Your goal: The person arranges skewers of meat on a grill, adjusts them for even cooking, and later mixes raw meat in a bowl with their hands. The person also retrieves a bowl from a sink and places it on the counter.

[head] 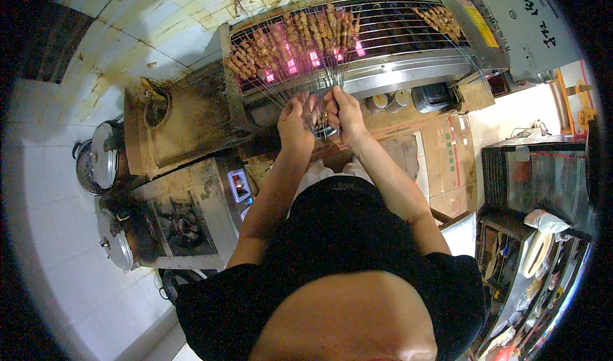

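Note:
Many meat skewers (306, 33) lie fanned across the left half of a barbecue grill (388, 26), over glowing pinkish burners. Their thin metal sticks run toward me and gather at my two hands. My left hand (293, 124) is closed around one bunch of stick ends. Close beside it, my right hand (346, 109) grips another bunch, thumb on top. Blur hides the single sticks between the hands. Below them, partly covered, is a round metal dish (325, 130). A smaller batch of skewers (440, 22) rests at the grill's right end, sticks pointing down to the right.
Two metal-topped jars (388, 101) and black plastic trays (431, 96) stand along the grill's front. At left are a grimy metal counter (196, 117), a gas burner (182, 222) and lidded pots (103, 155). Flattened cardboard (450, 160) lies at right, near a glass-sided cabinet (546, 179).

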Demonstrator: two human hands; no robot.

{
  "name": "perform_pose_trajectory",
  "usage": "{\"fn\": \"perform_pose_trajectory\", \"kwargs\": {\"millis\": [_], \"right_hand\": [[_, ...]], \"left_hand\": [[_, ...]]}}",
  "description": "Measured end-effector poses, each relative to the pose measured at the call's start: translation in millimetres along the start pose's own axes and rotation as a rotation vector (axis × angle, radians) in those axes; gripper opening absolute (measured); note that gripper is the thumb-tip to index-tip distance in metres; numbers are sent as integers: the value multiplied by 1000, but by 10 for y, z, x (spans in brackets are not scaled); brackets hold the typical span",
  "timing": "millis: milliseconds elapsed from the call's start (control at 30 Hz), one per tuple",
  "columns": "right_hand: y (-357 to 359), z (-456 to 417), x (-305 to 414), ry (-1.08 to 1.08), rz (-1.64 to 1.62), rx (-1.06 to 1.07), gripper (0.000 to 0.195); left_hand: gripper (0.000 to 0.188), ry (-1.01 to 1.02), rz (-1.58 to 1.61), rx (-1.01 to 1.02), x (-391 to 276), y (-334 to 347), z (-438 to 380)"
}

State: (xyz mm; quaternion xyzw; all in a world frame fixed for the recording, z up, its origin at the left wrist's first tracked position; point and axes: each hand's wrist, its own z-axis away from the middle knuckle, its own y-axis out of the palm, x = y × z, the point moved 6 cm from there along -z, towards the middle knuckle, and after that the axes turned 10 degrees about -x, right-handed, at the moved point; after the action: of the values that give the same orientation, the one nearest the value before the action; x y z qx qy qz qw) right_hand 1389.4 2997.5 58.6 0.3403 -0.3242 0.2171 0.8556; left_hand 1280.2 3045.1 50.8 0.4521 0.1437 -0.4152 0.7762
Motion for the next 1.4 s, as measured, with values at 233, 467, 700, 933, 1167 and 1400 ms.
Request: {"fn": "perform_pose_trajectory", "kwargs": {"millis": [233,467,700,933,1167,1400], "right_hand": [[-132,-44,56,-197,69,-66,32],[-286,241,-251,203,-195,-85,61],[89,2,-196,223,-690,-39,59],[2,-1,15,55,-274,1,37],[-124,-220,173,-66,-150,-15,29],[-125,-162,153,-120,-104,-111,25]], "left_hand": [[25,-99,-60,137,-31,70,33],[17,-153,-207,247,46,231,137],[22,-148,-168,334,98,306,116],[16,-70,-322,341,98,368,135],[16,-138,-240,178,200,156,-32],[16,-98,-60,151,287,264,-24]]}}
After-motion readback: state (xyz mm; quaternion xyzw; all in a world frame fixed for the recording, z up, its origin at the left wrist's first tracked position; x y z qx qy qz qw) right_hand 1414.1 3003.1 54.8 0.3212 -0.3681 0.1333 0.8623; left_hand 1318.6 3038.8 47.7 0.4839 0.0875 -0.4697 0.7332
